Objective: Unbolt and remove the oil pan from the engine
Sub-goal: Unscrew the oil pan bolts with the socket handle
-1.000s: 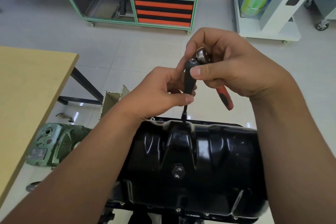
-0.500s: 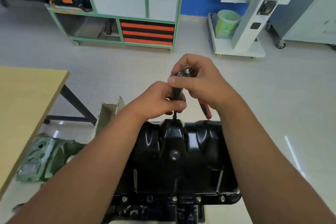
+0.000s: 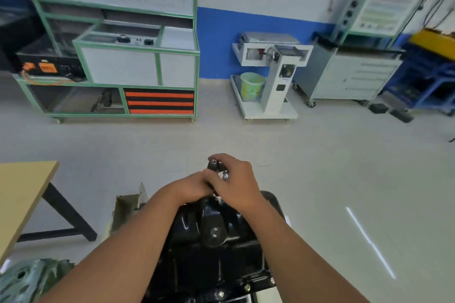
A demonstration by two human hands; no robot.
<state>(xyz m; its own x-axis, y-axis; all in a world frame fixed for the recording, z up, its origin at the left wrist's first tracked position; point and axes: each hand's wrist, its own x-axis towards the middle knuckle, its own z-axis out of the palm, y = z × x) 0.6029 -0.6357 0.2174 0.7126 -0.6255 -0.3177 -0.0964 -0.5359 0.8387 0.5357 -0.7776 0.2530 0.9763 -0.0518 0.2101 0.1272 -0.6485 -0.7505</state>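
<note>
We look down over both forearms at the black oil pan (image 3: 211, 248), which sits at six o'clock in our view, its ribbed body facing up and a drain plug (image 3: 215, 232) on its near face. Along the flange at the bottom edge we pick out a few bolts (image 3: 247, 287), at about five o'clock from the plug. Both hands meet at the far rim of the pan, at twelve o'clock from the plug. Our right hand (image 3: 237, 181) curls its fingers around the top of a ratchet tool (image 3: 214, 165), thumb and forefinger pinching the black head. Our left hand (image 3: 188, 187) closes around the tool's dark shaft just below, touching the right hand; the shaft's lower end is hidden behind the fingers, so we cannot tell where it meets the pan. At nine o'clock we have the corner of a wooden table (image 3: 22, 194), and at seven o'clock a green engine part (image 3: 27, 280) on the floor. Far off at eleven o'clock stands a green-framed training bench (image 3: 118, 56), and at one o'clock a white cart holding a green bucket (image 3: 251, 85).
</note>
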